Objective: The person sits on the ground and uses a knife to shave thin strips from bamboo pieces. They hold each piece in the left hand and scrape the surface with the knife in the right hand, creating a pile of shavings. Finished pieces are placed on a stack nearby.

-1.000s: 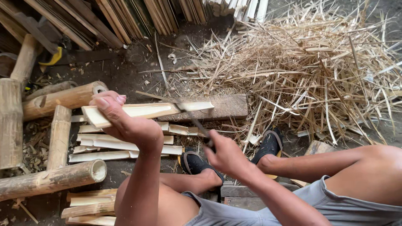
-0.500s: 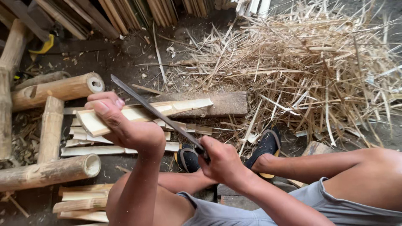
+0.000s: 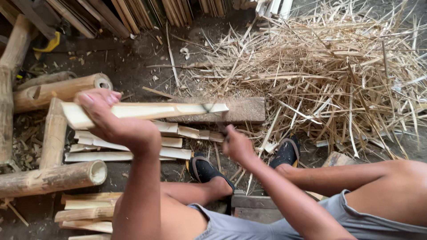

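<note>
Here the left hand (image 3: 118,126) clamps a pale, stiff, light split bamboo slat (image 3: 147,111) at its near end; the right hand (image 3: 238,144) grips a blurred knife handle.

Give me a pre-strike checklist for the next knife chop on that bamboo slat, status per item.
1. Left hand grips the bamboo slat at its near end: ok.
2. Slat's far end rests on the wooden block: ok.
3. Left fingers well away from the struck end: ok.
4. Right hand on the knife: blade motion-blurred, edge alignment cannot tell.
5. Sandalled feet sit close below the block, near the blade path: not ok.
6. Cut slats stacked under the work, not interfering: ok.
</note>
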